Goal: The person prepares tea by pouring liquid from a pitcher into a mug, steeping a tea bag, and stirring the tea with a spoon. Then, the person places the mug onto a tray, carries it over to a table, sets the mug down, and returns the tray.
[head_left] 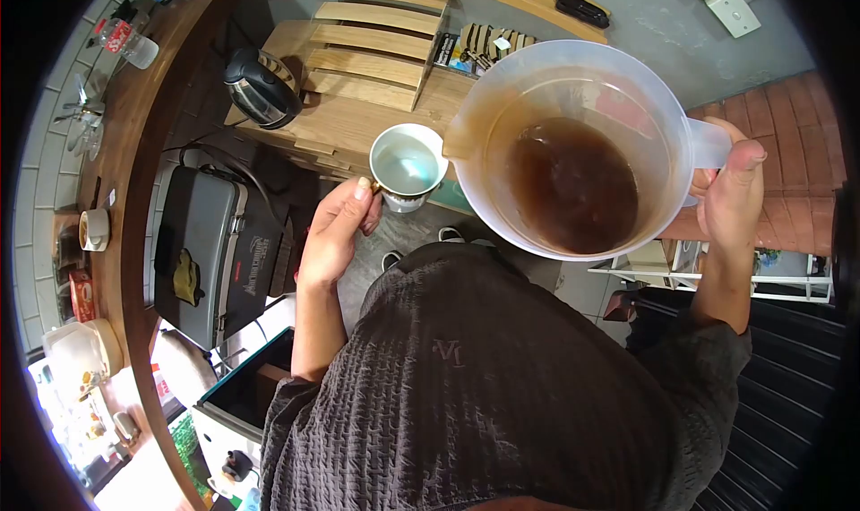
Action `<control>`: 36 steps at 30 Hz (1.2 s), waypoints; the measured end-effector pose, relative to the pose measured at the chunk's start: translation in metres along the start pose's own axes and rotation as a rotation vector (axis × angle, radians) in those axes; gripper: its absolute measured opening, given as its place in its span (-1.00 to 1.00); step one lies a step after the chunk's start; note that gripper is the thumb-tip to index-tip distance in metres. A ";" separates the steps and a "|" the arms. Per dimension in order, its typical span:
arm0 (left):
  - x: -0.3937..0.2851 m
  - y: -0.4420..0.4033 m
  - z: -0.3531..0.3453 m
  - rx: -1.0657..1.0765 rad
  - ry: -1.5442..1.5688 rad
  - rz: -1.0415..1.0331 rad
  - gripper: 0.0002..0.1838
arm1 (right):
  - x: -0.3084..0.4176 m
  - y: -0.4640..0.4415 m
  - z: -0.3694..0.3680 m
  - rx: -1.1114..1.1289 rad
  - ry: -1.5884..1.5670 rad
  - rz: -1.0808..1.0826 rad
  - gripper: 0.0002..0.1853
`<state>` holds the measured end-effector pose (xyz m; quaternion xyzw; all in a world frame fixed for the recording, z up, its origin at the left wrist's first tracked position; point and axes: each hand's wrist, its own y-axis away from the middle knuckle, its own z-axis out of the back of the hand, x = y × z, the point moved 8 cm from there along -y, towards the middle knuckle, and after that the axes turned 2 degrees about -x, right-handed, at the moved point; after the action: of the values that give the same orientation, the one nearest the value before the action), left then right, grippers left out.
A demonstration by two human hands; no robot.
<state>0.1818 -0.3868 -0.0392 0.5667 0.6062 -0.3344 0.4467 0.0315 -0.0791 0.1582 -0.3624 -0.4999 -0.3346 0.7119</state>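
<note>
My right hand (730,184) grips the handle of a large translucent plastic measuring jug (484,90), raised high on the right. Dark brown liquid (573,184) lies in its bottom, and the inner wall is tinted brown near the spout. My left hand (340,229) pinches the handle of a white teacup (403,204), which looks to hold a clear, pale liquid. In this view the jug's spout sits right beside the cup's rim; whether the two touch I cannot tell.
A black and steel electric kettle (262,90) stands on the wooden counter (358,117) beside a slatted wooden rack (372,41). At left are a grey hard case (202,251) and a wooden shelf (134,162) with a plastic bottle (130,43). Red brick (788,153) lines the right.
</note>
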 end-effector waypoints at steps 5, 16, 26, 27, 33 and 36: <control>-0.009 -0.003 -0.018 0.056 -0.043 -0.029 -0.62 | 0.016 0.002 -0.001 -0.064 0.118 -0.075 -0.35; -0.010 -0.002 -0.025 -0.004 -0.146 -0.064 -0.65 | 0.019 -0.004 -0.004 -0.059 0.281 -0.133 -0.31; -0.003 -0.013 -0.027 -0.026 -0.231 -0.067 -0.65 | 0.018 -0.018 -0.015 0.070 0.434 -0.148 -0.35; -0.003 -0.015 -0.027 -0.028 -0.230 -0.068 -0.65 | 0.020 -0.019 -0.015 0.026 0.435 -0.155 -0.35; -0.001 -0.021 -0.028 -0.030 -0.237 -0.103 -0.64 | 0.014 -0.024 -0.016 0.107 0.465 -0.147 -0.36; -0.001 -0.023 -0.030 -0.015 -0.226 -0.101 -0.64 | 0.013 -0.026 -0.015 0.102 0.476 -0.149 -0.36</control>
<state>0.1542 -0.3630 -0.0298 0.4910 0.5820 -0.4136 0.4992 0.0207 -0.1069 0.1716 -0.1989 -0.3597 -0.4364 0.8004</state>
